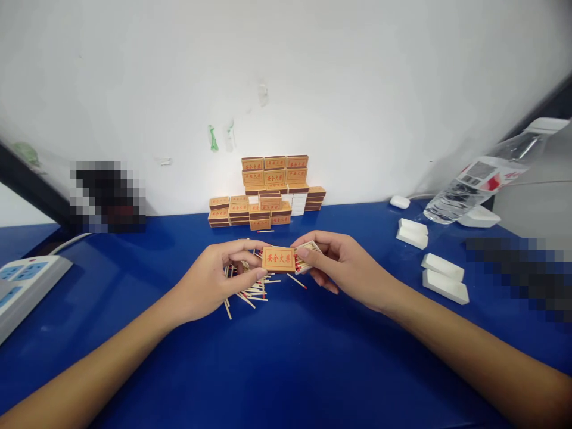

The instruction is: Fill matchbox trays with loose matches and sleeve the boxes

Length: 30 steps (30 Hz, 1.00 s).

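Note:
Between thumb and fingers, my left hand (214, 277) grips an orange matchbox sleeve (277, 258) with red characters on its face. My right hand (337, 259) pinches a white matchbox tray (308, 255) full of red-tipped matches, the thumb lying over them. The tray's left end sits at the sleeve's right opening, tilted a little, with most of it outside; how far it reaches in is hidden. Loose matches (252, 292) lie in a pile on the blue table beneath and beside my left hand. One single match (297, 281) lies apart, below the tray.
Stacked matchboxes (274, 177) stand against the wall at the back. White empty trays (444, 277) lie on the right, near a tilted plastic bottle (482, 173) and a small white case (400, 202). A power strip (33, 289) is at the left edge.

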Motion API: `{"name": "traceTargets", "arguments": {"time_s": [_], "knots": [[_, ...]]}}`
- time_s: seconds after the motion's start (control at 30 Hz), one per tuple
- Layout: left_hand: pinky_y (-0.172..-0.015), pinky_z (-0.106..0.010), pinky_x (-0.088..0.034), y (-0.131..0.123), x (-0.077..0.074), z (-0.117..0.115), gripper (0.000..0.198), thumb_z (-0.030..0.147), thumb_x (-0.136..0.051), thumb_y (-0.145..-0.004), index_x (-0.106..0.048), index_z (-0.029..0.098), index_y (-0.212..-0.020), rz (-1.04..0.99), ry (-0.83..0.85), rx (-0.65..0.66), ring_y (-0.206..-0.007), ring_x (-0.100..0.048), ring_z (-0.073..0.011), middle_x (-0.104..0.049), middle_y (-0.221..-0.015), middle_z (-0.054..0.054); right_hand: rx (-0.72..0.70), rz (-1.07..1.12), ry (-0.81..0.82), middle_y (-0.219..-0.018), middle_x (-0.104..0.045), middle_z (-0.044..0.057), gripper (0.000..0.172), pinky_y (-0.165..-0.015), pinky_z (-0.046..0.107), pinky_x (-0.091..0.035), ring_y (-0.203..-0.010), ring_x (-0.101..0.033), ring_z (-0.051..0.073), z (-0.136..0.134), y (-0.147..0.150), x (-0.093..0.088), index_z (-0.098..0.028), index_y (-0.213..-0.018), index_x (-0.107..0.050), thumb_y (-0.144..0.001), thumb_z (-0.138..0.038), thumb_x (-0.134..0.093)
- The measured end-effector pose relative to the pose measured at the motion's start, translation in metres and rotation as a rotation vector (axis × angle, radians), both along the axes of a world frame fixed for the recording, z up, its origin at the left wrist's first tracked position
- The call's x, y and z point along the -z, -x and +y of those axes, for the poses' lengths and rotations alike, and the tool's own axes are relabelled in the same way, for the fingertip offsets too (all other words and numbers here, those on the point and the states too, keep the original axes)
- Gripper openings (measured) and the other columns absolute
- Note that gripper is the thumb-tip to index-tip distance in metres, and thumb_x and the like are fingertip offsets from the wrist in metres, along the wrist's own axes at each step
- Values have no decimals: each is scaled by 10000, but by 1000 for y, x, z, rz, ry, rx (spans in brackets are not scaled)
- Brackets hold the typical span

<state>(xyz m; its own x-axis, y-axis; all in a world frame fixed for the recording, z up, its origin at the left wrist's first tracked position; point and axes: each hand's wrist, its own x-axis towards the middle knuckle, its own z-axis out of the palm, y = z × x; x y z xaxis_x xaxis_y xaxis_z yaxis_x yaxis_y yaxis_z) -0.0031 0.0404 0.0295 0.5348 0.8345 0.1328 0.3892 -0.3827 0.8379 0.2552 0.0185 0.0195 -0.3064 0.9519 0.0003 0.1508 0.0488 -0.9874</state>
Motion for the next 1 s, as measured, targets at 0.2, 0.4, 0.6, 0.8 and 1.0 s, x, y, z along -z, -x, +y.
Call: {"name": "traceTargets", "arguments": {"time_s": [0.2,0.4,0.6,0.8,1.0], "knots": [[-718,-265,-577,2,2,-1,421,390,-738,-930,-684,194,-1299,-39,80,-1,-794,-697,-154,-810,-1010,-46,3,30,21,-698,-623,-14,256,-400,186,-383,-513,-507,93,1,-3,-2,-217,-1056,-701,-968,-455,-668],[-642,-238,-559,1,1,-1,457,401,-747,-927,-647,187,-1319,-77,150,2,-754,-696,-150,-816,-969,-55,15,92,79,-674,-607,-15,210,-363,183,-398,-513,-535,110,-1,-1,-3,-211,-1049,-696,-952,-395,-666],[-639,-223,-536,2,1,-1,461,381,-759,-919,-635,192,-1321,-101,168,-11,-730,-684,-136,-820,-931,-50,22,142,114,-696,-625,-6,194,-340,195,-442,-509,-566,118,-1,2,-5,-205,-1000,-685,-926,-383,-698],[-628,-225,-538,1,2,-1,460,373,-760,-920,-631,194,-1323,-99,165,2,-728,-683,-138,-817,-918,-44,4,127,108,-722,-647,3,249,-363,216,-475,-520,-574,121,-1,0,-3,-213,-983,-688,-918,-447,-743],[-632,-234,-557,1,4,-1,450,378,-747,-931,-629,187,-1321,-104,156,14,-751,-699,-150,-816,-936,-52,1,71,83,-659,-637,-8,275,-392,212,-455,-519,-573,122,1,-4,1,-226,-1036,-711,-946,-485,-714]]}}
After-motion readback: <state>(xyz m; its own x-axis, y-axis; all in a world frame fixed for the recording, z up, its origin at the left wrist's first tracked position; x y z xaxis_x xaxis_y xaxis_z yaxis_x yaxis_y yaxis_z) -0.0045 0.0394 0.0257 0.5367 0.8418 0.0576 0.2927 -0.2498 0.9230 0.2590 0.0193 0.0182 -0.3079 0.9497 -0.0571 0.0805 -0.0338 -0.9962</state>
